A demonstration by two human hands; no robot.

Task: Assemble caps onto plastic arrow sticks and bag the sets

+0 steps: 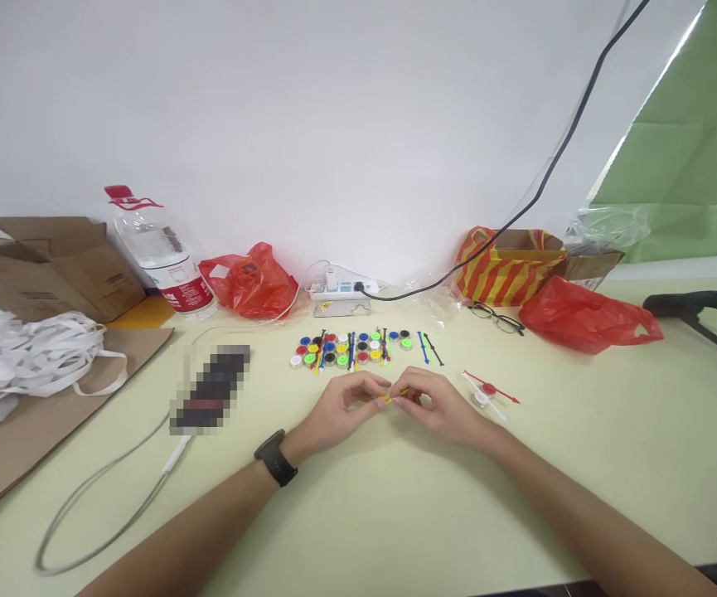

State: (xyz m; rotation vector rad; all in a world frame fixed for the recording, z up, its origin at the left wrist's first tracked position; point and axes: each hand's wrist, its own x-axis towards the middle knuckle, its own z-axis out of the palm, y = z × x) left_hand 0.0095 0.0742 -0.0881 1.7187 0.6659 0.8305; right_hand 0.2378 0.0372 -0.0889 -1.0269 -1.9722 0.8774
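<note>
My left hand [346, 408] and my right hand [436, 406] meet above the table, fingertips pinched together on a small yellow plastic piece [386, 400]. Fingers cover most of this piece, so its full shape is hidden. Just beyond my hands lie rows of small round discs [329, 359] in several colours, with bundles of thin plastic arrows [351, 350] between them. A blue arrow [423, 347] and a black arrow [433, 349] lie apart to their right. Beside my right hand rest a red arrow with a red disc [488, 388] and a white arrow with a white disc [481, 400].
A phone-like blurred dark object [212, 390] with a cable lies left. Along the wall stand a cardboard box [53, 269], a large bottle [168, 261], a red bag [252, 282], a power strip [342, 288] and a striped bag [501, 269]. Glasses [498, 317] lie right.
</note>
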